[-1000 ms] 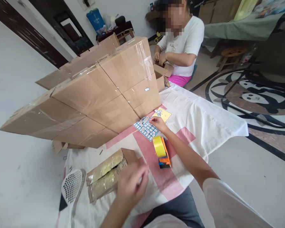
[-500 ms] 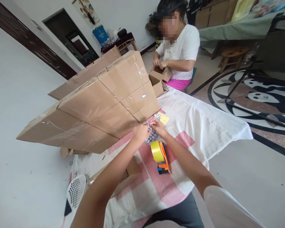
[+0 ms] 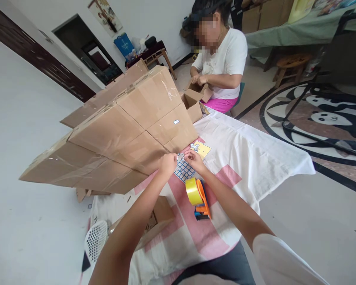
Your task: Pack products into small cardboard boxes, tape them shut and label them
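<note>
Both my hands are over a sheet of blue-edged white stickers (image 3: 185,171) on the cloth. My left hand (image 3: 167,163) is closed, close to the stacked boxes, with a tiny pale bit at its fingertips too small to name. In a pinch, my right hand (image 3: 195,160) holds a small white piece that looks like a sticker. Past my right fingers lies a yellow sheet (image 3: 204,150) with small white pieces on it. Nearer to me sits an orange and blue tape dispenser (image 3: 203,202) with a yellow tape roll (image 3: 192,190).
Taped cardboard boxes (image 3: 130,134) form a wall along the left, one bearing a small white label (image 3: 176,122). Under my left forearm lies another carton (image 3: 163,213). Across the table, a person (image 3: 219,67) handles an open box (image 3: 192,103). A white perforated object (image 3: 95,241) is at left.
My hands have moved apart, the left one going left, uncovering more of the sticker sheet. The view has shifted slightly. Across the table, the other person's hands remain at a box.
</note>
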Demonstrator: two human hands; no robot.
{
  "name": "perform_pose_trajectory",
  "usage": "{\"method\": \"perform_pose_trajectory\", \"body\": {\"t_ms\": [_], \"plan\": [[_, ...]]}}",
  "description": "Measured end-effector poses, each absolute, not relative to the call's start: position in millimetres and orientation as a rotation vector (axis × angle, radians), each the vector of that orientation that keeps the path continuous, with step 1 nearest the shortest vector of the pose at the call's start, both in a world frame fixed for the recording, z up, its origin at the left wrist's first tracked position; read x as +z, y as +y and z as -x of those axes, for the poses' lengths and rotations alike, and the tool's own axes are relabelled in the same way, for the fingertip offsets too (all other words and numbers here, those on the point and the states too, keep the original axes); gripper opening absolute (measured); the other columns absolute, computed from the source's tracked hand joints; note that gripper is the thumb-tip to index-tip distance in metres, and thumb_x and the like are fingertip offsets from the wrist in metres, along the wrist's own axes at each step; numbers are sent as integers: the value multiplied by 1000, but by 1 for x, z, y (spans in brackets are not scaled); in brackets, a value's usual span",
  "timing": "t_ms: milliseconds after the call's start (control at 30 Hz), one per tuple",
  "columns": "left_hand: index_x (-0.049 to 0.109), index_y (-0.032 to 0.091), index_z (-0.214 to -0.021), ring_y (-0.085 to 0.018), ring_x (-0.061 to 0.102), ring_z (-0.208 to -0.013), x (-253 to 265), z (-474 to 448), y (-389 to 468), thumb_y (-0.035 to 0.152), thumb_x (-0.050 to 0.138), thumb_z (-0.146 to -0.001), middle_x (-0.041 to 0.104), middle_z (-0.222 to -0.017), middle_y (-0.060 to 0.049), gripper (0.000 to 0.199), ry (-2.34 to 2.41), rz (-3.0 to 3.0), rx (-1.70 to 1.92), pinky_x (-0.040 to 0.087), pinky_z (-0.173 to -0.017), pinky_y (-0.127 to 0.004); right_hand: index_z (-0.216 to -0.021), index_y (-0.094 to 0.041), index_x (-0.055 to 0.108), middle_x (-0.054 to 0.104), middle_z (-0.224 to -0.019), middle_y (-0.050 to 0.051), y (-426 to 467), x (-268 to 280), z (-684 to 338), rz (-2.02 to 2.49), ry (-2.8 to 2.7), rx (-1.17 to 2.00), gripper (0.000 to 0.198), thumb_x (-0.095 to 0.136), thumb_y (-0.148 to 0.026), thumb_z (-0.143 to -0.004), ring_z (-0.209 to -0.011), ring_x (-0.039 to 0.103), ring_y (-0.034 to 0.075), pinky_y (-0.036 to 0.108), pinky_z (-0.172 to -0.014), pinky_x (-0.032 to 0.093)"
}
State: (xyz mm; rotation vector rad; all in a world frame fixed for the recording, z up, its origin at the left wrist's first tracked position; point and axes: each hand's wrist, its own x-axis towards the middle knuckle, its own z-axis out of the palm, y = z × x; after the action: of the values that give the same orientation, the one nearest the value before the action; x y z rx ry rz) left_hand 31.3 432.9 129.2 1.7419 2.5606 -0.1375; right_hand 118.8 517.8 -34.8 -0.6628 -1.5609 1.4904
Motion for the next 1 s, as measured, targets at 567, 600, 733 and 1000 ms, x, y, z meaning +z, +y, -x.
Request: {"method": "perform_pose_trajectory", "body": {"t_ms": [567,600,733,1000], "plan": [[76,24,-108,-20,71,-86,185,23,230,44,49,-93,79,-105,-4,37,2761,-1415,486,50,-80,-29,-108,-15,62,60,-124,27,505,0,-145,1316,-2073,760,26,65,-21,-82,-115,49,41,55,-96,36],[76,24,-109,-19,71,-86,185,24,219,45,50,-93,79,-103,-4,37,2764,-1383,541,50,-80,-29,-107,-14,61,59,-124,26,507,8,-147,1305,-2059,748,25,63,-23,-84,-113,51,40,53,-95,38],[73,24,-102,-17,69,-82,182,15,183,48,59,-89,78,-95,-1,31,2623,-1210,924,51,-76,-26,-95,-18,61,64,-103,14,483,57,-165,1108,-1970,759,10,53,-24,-92,-96,59,27,39,-86,46],[73,20,-82,-13,60,-67,158,-24,169,43,72,-79,71,-76,-1,24,2139,-1103,1335,48,-64,-24,-103,-21,72,63,-76,0,293,107,-172,438,-1708,1557,21,73,-35,-87,-64,55,14,26,-58,42]]}}
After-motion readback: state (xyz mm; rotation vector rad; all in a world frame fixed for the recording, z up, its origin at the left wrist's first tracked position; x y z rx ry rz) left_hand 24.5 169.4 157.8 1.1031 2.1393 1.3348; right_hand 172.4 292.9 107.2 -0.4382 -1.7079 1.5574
